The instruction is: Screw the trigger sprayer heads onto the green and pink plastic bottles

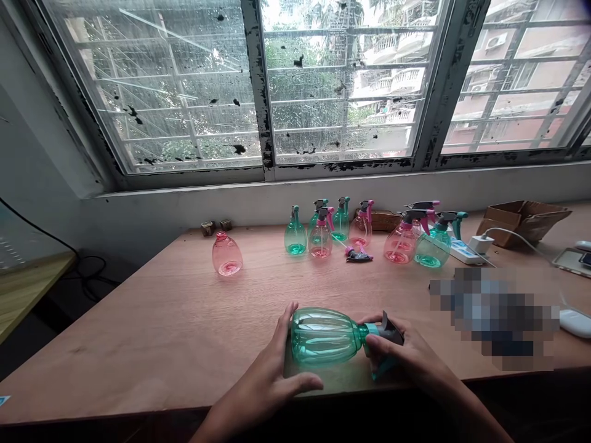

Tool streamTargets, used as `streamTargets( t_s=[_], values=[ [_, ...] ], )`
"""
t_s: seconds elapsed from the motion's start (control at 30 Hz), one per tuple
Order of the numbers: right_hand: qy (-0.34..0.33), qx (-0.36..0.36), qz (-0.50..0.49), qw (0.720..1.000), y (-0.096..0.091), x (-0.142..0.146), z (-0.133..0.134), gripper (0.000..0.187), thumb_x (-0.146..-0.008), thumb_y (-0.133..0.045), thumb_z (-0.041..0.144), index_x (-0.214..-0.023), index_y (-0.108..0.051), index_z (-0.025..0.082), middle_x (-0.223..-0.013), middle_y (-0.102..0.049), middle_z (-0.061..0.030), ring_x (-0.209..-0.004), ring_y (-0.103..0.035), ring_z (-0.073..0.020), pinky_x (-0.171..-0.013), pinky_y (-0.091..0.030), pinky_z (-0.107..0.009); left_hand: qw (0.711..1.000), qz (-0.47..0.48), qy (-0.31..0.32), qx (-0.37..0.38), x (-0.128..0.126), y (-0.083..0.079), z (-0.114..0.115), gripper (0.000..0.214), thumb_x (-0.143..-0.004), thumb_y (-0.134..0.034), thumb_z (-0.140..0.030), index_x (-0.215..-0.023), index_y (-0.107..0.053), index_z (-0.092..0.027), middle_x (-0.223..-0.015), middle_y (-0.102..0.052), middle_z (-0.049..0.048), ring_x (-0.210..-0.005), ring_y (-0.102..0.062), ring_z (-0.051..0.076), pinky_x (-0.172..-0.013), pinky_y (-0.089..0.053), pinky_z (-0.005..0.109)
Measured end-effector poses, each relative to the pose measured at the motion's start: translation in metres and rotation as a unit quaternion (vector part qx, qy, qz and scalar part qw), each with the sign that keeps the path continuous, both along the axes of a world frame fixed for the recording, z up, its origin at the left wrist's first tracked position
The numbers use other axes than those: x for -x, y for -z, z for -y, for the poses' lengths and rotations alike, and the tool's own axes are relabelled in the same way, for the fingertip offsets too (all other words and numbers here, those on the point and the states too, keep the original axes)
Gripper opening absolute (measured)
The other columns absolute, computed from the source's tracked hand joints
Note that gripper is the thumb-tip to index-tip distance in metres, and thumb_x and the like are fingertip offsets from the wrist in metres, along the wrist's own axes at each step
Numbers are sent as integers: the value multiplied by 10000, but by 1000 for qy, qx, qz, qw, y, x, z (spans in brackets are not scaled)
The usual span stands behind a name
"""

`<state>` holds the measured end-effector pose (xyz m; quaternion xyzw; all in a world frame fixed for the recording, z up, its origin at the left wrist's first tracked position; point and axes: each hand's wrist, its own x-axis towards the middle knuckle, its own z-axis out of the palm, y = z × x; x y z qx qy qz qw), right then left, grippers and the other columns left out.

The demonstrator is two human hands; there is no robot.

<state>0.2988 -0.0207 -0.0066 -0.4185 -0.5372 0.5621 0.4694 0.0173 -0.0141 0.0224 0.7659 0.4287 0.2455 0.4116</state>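
A green spray bottle (pixel 325 335) with ribbed sides lies tipped over near the table's front edge, its base to the left. My right hand (pixel 401 351) is closed around its neck and dark grey spray head (pixel 390 329); part of the teal trigger (pixel 384 368) shows beneath the fingers. By the base is my left hand (pixel 272 363), with thumb and fingers spread. Whether its fingertips touch the bottle I cannot tell. Farther back on the left stands a pink bottle (pixel 227 255) without a spray head. A loose pink and black spray head (pixel 359 255) lies at mid-table.
Several green and pink spray bottles (pixel 321 240) stand along the back of the wooden table (pixel 161 332), with more at the right (pixel 401 245). Beyond them are a power strip (pixel 466 251) and an open cardboard box (pixel 521 221). A blurred patch covers something at the right.
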Motion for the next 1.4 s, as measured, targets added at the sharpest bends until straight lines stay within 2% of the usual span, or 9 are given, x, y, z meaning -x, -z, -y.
streamTargets(
  t_s=[0.17,0.33,0.43,0.6,0.87,1.03,1.1,1.27,1.4],
  values=[
    [-3,-1,-2,1000,-1,-1,1,401,-811,-770,443,-1042,-633,145,-671,-690,-7,-581,-656,-189,-569,-552,-323,999,12,-23,32,-1,-7,3,808,-966,-499,-518,-1576,-50,-240,-1663,-84,63,-1520,-100,294,-1244,-107,487],
    [-1,1,-5,1000,-3,1,1,420,-798,-773,464,-1038,-635,148,-656,-689,-4,-574,-653,-191,-561,-558,-325,1000,-7,-2,-14,-1,-3,2,945,-882,-672,-402,-1576,-48,-253,-1661,-103,63,-1518,-104,305,-1249,-112,471],
    [-2,0,-1,1000,-4,1,1,422,-797,-771,469,-1034,-639,145,-649,-691,-6,-571,-651,-191,-559,-558,-325,1000,1,2,-7,2,2,-1,1025,-844,-715,-454,-1576,-25,-256,-1662,-88,70,-1517,-97,321,-1246,-126,478],
    [-2,-2,1,1000,-4,1,2,399,-796,-776,455,-1010,-646,145,-649,-694,-7,-571,-651,-189,-559,-555,-320,999,27,-19,30,1,-1,0,784,-972,-463,-555,-1574,-55,-262,-1663,-96,57,-1518,-118,288,-1243,-117,484],
    [18,4,-27,999,2,0,-1,419,-783,-785,466,-1007,-636,144,-651,-687,-2,-570,-641,-179,-554,-555,-312,1000,16,-1,-7,-3,-6,2,951,-830,-728,-407,-1553,-135,-233,-1619,-239,101,-1493,-200,323,-1236,-179,446],
    [0,0,-9,1000,0,1,0,405,-808,-777,434,-1041,-628,139,-665,-697,-9,-570,-649,-177,-564,-549,-308,998,62,-2,26,0,-4,1,696,-969,-464,-550,-1524,-174,-245,-1580,-325,114,-1450,-318,305,-1207,-238,482],
    [-1,-2,-2,1000,0,1,1,394,-814,-776,423,-1046,-628,140,-674,-696,-9,-576,-652,-177,-569,-550,-309,998,56,-16,30,-1,-3,1,729,-959,-500,-530,-1528,-146,-242,-1610,-261,113,-1475,-264,300,-1220,-204,475],
    [4,-6,-1,1000,1,0,0,399,-814,-774,421,-1050,-632,132,-696,-702,-18,-582,-653,-177,-566,-560,-312,999,30,-23,6,-3,3,-1,1049,-816,-751,-323,-1550,-4,-270,-1650,-132,92,-1512,-151,268,-1239,-149,441],
    [4,-6,0,1000,2,-1,0,402,-815,-771,427,-1048,-631,130,-684,-712,-22,-571,-663,-182,-564,-560,-313,1000,9,-1,4,0,6,-2,1157,-743,-828,-382,-1560,-15,-275,-1651,-130,91,-1510,-149,296,-1235,-158,454]
  ],
)
